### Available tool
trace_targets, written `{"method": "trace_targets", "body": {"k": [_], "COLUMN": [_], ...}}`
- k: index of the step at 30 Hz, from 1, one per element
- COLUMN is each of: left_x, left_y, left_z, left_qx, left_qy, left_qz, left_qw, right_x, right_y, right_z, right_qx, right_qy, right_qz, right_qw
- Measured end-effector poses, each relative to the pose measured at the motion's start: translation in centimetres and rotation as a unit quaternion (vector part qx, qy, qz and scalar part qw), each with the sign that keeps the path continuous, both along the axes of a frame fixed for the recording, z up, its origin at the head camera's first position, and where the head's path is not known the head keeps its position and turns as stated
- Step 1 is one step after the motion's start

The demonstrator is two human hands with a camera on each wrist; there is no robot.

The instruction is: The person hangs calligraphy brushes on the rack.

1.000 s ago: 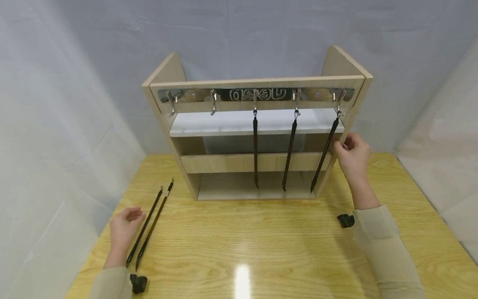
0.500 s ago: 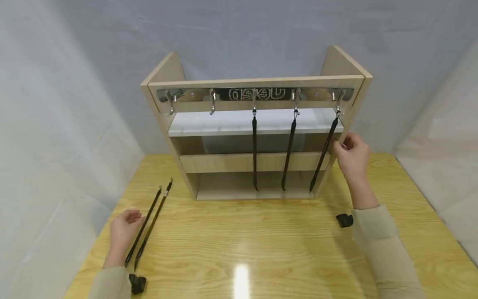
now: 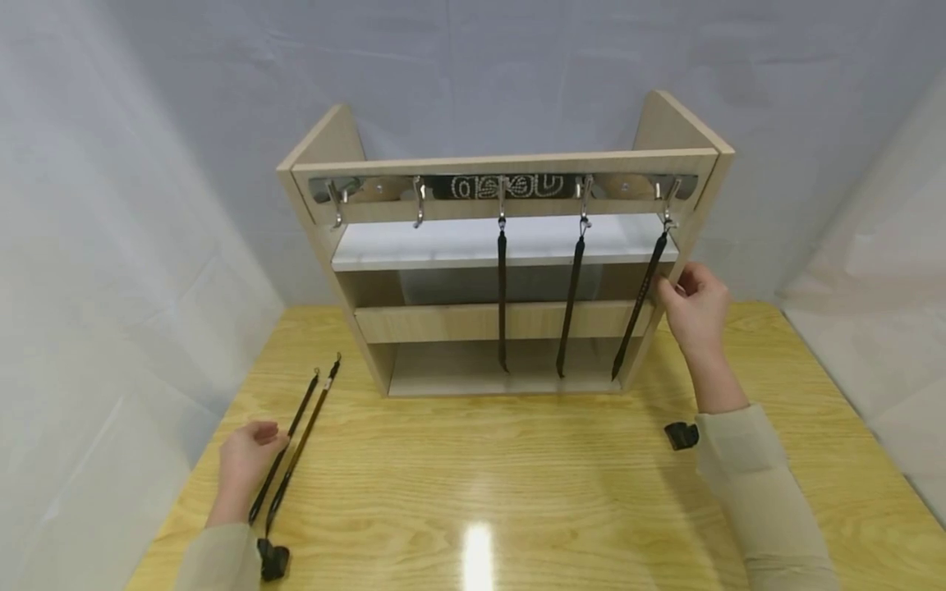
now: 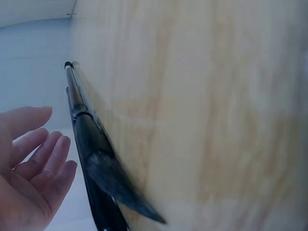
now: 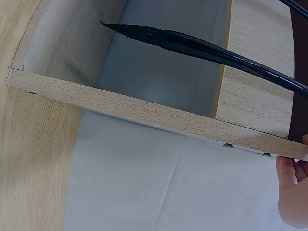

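Two calligraphy brushes lie side by side on the table at the left, a black brush (image 3: 277,460) and a brown-handled brush (image 3: 306,435). My left hand (image 3: 247,460) hovers beside them with loosely bent fingers and holds nothing; in the left wrist view a gap shows between the fingertips (image 4: 65,144) and the handles. My right hand (image 3: 696,308) grips the right side panel of a wooden shelf (image 3: 473,322), thumb on the front edge. Three dark brushes hang from its hooks: a middle brush (image 3: 502,300), another brush (image 3: 571,304) and a rightmost brush (image 3: 640,304) close to my right thumb.
A metal hook rail (image 3: 402,188) runs across the shelf's top front, with two bare hooks at its left. Black wrist-camera pieces (image 3: 681,436) show at both sleeves. White sheeting (image 3: 473,74) surrounds the wooden table (image 3: 443,460).
My left hand has dropped slightly towards me beside the lying brushes. The right hand keeps its grip on the shelf panel, and the hanging brushes look the same.
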State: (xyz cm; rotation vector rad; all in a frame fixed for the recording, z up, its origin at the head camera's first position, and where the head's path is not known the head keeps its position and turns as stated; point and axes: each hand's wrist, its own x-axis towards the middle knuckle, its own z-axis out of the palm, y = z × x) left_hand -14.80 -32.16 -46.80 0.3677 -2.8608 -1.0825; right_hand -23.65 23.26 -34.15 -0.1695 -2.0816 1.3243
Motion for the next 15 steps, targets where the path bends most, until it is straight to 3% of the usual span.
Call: {"method": "trace_targets", "body": {"k": [15], "left_x": [-0.33], "left_y": [-0.80], "left_z": [-0.53], "left_qx": [-0.019], "left_qy": [-0.049], "left_qz": [-0.002], "left_qw": [0.9986], "right_x": [0.02], "right_y": [-0.03], "right_z": [0.06], "right_qx": [-0.011], "right_qy": [0.008], "right_qz": [0.010], "right_qw": [1.000]}}
